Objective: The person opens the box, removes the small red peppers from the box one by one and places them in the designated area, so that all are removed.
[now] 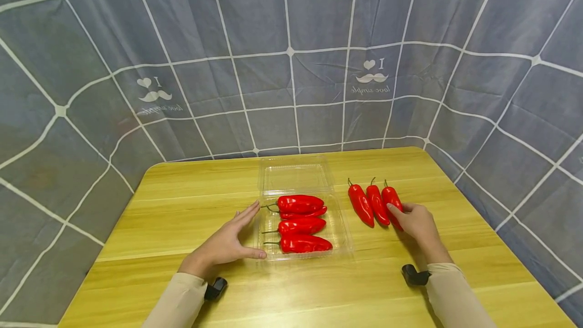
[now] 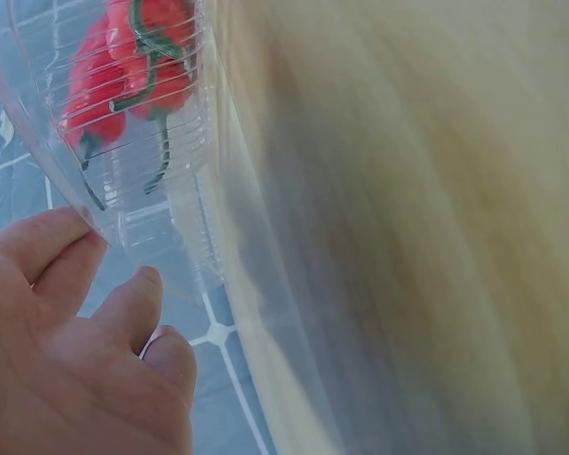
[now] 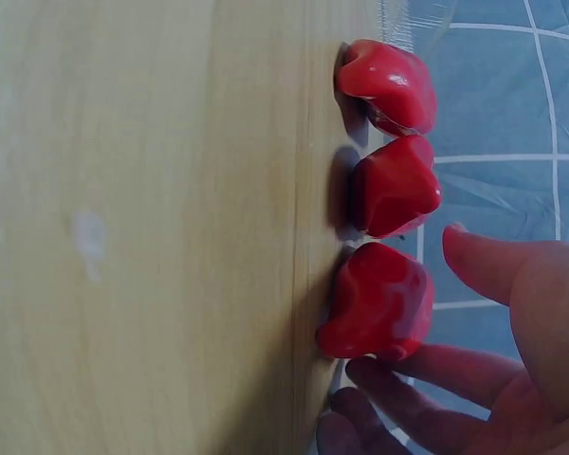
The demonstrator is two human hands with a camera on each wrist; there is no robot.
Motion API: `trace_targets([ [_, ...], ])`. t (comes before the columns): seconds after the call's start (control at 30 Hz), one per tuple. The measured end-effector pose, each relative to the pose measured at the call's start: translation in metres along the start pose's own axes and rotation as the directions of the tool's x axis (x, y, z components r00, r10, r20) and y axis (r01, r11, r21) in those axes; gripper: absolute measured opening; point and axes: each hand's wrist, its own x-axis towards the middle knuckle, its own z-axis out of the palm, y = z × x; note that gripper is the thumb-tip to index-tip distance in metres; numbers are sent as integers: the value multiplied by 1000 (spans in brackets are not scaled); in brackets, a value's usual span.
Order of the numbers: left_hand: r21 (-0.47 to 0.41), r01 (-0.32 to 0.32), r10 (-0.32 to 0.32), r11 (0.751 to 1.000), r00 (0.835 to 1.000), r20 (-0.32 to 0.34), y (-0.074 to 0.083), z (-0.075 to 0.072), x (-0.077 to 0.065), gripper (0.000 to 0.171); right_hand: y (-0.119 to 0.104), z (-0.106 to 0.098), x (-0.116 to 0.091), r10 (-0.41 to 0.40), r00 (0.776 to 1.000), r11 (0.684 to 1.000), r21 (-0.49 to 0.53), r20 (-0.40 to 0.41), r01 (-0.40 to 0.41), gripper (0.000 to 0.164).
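My left hand [image 1: 223, 239] is spread at the left side of a clear plastic clamshell box [image 1: 340, 227], its fingertips and thumb right at the rim. Inside the box lie several red peppers [image 1: 306, 243], green stems to the left. Further right, three more red peppers lie side by side on the table: a left one [image 1: 361, 205], a middle one [image 1: 377, 205] and a right one [image 1: 390, 196]. My right hand [image 1: 416, 221] straddles the right pepper. In the right wrist view its fingers lie along that pepper's outer side [image 3: 379, 303], while the thumb stands off above it.
The box's clear lid [image 1: 296, 176] is folded back toward the far table edge. Wood-grain table [image 1: 291, 297] lies under everything. A grey curtain [image 1: 259, 80] with white grid lines surrounds its back and sides.
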Motion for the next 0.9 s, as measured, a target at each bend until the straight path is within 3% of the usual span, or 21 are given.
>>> trace_targets([
  [0.27,-3,6,-6,1000,1000,11,0,0,1,117,-7,-2,0,-27,998,999,-36,-52,25,88],
  [0.5,-6,-3,3,1000,1000,3,0,-1,1,116,-30,-4,-6,-168,980,985,9,-107,170,98],
  [0.67,-8,1,-1,1000,1000,4,1,-1,1,115,-46,-2,-8,-278,956,959,37,-95,282,103],
  [0.9,12,-5,5,1000,1000,9,0,-1,1,117,-62,12,-10,-431,901,898,73,-47,434,102],
])
